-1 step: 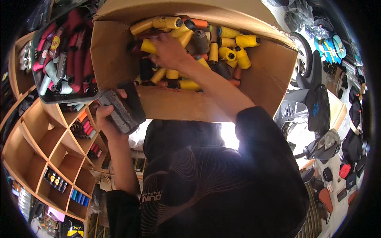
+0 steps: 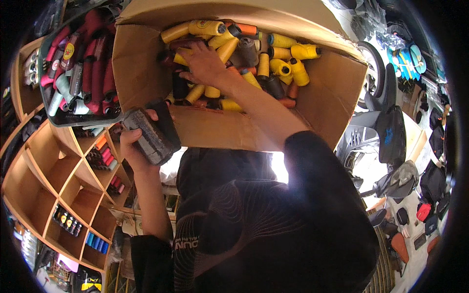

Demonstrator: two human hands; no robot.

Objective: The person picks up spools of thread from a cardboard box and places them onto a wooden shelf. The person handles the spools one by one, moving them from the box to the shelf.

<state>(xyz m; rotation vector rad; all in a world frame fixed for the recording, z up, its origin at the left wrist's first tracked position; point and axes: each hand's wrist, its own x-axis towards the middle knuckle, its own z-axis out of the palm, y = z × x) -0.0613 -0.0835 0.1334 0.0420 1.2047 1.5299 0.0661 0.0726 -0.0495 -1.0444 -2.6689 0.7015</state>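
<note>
Two hands work: the left hand (image 2: pixel 139 139) grips two dark grey thread cones (image 2: pixel 152 131), outside the brown cardboard box (image 2: pixel 146 63); the right hand (image 2: pixel 205 63), fingers spread open, rests on yellow thread cones (image 2: pixel 215 51) directly beneath its fingertips.

Sewing-supply shop or storeroom: cardboard box (image 2: pixel 146 63) of thread cones (image 2: pixel 281 66), wooden cubby shelves (image 2: pixel 53 166) stocked with spools.

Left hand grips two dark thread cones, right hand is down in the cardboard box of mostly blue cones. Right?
Not quite: the head view shows the cones in the cardboard box are mostly yellow, not blue. The left hand does grip dark thread cones; the right hand is in the box.
</note>
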